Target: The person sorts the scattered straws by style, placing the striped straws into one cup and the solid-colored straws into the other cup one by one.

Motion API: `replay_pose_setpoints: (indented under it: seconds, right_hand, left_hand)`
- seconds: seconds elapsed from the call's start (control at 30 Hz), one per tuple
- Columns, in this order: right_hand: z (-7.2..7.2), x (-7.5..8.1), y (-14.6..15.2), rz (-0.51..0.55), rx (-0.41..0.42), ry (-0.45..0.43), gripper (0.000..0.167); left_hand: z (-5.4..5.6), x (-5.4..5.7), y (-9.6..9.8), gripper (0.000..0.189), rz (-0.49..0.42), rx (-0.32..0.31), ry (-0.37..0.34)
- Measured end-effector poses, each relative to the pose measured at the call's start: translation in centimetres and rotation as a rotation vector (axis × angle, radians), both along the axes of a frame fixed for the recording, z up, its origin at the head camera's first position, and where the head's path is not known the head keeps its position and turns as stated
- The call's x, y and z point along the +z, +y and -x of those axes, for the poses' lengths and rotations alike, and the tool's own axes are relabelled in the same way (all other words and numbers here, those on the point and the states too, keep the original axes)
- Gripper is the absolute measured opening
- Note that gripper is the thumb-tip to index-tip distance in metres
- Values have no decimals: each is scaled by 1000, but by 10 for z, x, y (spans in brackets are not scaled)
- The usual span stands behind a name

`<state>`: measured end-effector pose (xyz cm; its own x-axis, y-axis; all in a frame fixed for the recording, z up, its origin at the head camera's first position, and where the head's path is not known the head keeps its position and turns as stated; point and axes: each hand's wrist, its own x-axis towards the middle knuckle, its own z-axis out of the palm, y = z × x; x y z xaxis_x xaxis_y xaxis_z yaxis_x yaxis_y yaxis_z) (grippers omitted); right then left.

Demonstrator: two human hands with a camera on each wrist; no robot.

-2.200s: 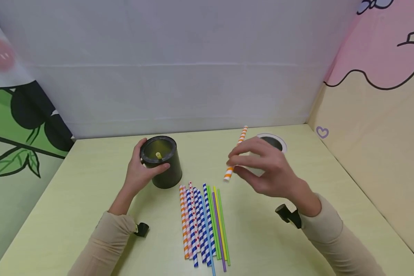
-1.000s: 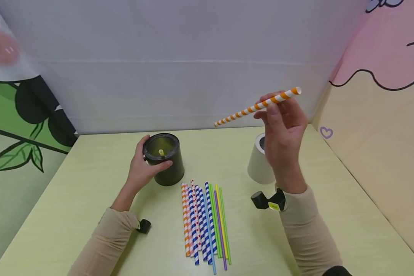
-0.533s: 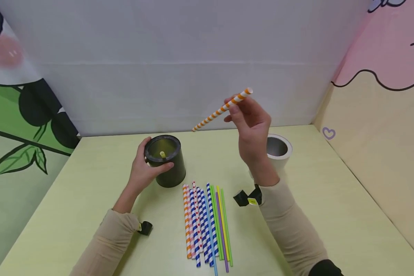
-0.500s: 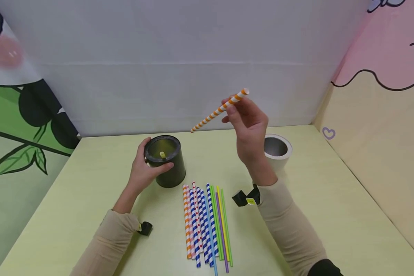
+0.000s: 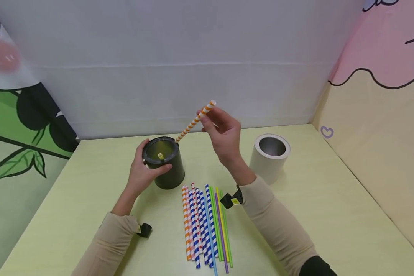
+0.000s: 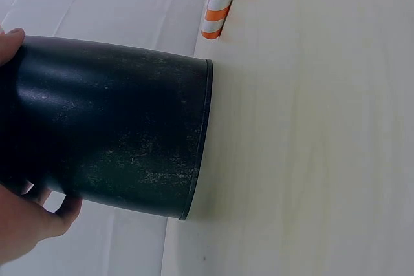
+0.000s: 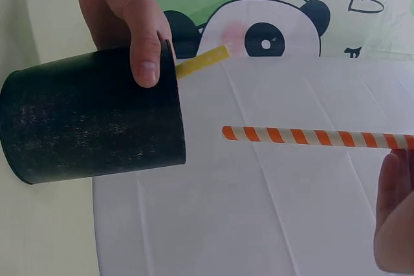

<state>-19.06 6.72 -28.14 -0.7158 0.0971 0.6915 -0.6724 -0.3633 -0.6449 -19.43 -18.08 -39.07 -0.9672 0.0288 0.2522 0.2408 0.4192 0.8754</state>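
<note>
My left hand [image 5: 141, 171] holds the dark cup [image 5: 170, 170] by its upper part, thumb on the near side and fingers round the far side. Inside the cup leans a yellow straw [image 5: 161, 156], whose tip sticks out past the rim in the right wrist view. My right hand [image 5: 225, 134] pinches an orange-and-white striped straw [image 5: 194, 122] near its upper end, tilted with the lower tip pointing at the cup. In the head view that tip overlaps the cup's right rim; in the right wrist view a gap shows between straw tip [image 7: 233, 133] and cup mouth.
A white cup [image 5: 267, 165] stands upright at the right, its mouth facing up. Several paper and plastic straws [image 5: 188, 230] lie side by side in a row before the cups. A pale wall [image 5: 193, 65] rises behind the table [image 5: 331, 214].
My right hand has picked the orange-striped straw up from beside the white cup, turned, and carried it left toward the dark cup. My left hand keeps its hold on the dark cup.
</note>
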Motion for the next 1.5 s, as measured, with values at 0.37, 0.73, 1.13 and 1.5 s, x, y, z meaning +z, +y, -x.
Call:
replay_pose_setpoints:
  seconds: [0.37,0.73,1.13,1.5]
  right_hand:
    - [7,-14,-18,-137,-5,-32,24]
    - [12,-30,-33,-227,-3,-72,22]
    - [-8,-25,-44,-393,-68,-137,24]
    - [-12,-35,-49,-515,-95,-104,22]
  left_hand:
    - [1,-2,0,106,8,-1,-4]
    - [0,-1,-3,106,6,6,2]
    - [2,-3,-2,106,6,-7,12]
    - [1,-2,-2,105,-6,-9,-3]
